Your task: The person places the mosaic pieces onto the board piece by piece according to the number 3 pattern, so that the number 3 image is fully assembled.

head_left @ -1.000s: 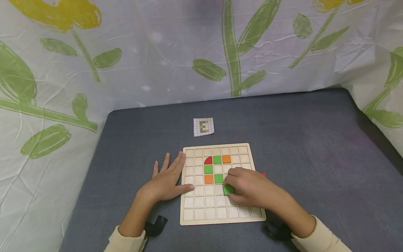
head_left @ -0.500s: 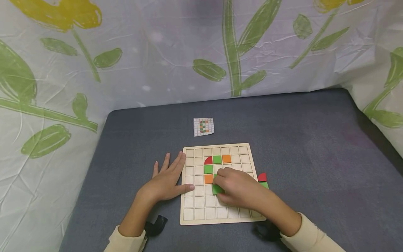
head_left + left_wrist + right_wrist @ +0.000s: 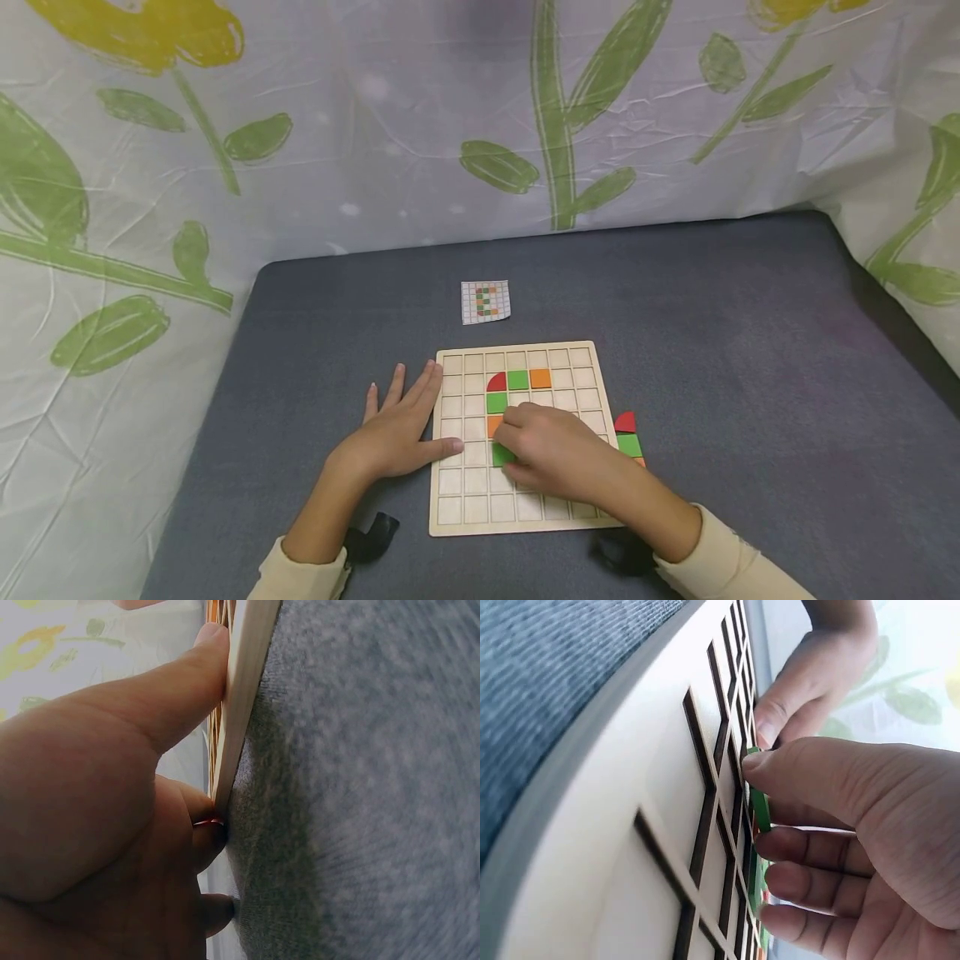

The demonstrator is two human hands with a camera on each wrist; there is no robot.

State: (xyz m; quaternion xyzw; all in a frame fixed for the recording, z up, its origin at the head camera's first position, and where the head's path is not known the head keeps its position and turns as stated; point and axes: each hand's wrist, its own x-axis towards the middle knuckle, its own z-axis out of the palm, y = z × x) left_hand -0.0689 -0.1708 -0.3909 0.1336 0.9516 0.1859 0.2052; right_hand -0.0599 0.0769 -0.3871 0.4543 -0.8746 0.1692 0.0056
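We see the left hand (image 3: 393, 437) at left, fingers spread wide, the nearest fingertip against the edge of the wooden board (image 3: 475, 481), thumb lying over it; rightward, at the board's third column, we find a green tile (image 3: 501, 455) pinched between thumb and fingers of the right hand (image 3: 547, 446), its forearm slanting in from lower right

grid board (image 3: 474, 510): smooth matt wood | tabletop (image 3: 750, 350): woven cloth | card (image 3: 485, 302): paper

head: above board (image 3: 476, 507), forward-down, farthest | left wrist: close, along its edge (image 3: 244, 697) | right wrist: close, across it | board shared
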